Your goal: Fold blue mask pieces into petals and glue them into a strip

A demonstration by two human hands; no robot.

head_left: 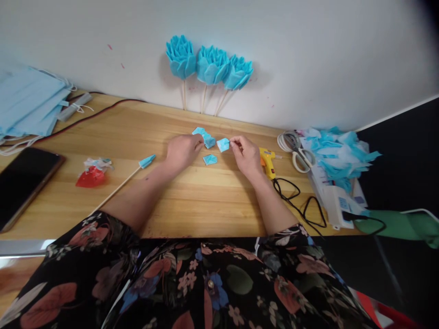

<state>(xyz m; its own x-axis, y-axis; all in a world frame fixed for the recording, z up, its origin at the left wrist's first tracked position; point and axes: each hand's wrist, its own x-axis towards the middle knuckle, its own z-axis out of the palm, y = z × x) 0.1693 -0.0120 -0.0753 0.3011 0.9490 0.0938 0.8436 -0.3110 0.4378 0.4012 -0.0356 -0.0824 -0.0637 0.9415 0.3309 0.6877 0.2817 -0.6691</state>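
My right hand (247, 156) pinches a folded pale-blue fabric petal (223, 145) by its right edge, just above the wooden table. My left hand (181, 150) is closed, thumb and fingers pressed together at the edge of a small group of blue petals (208, 140). Whether those fingers grip one of them is hidden. One loose petal (210, 159) lies on the wood between both hands. Beside my left forearm rests a thin wooden stick (118, 188) with a rolled blue tip (147, 161).
Three blue fabric flowers (211, 66) on sticks lean against the wall. To the right are a yellow glue gun (268, 163), scissors (301, 155), blue scraps (338, 153) and a white power strip (339, 205). Leftward lie face masks (32, 103), a phone (29, 183) and a red packet (92, 177).
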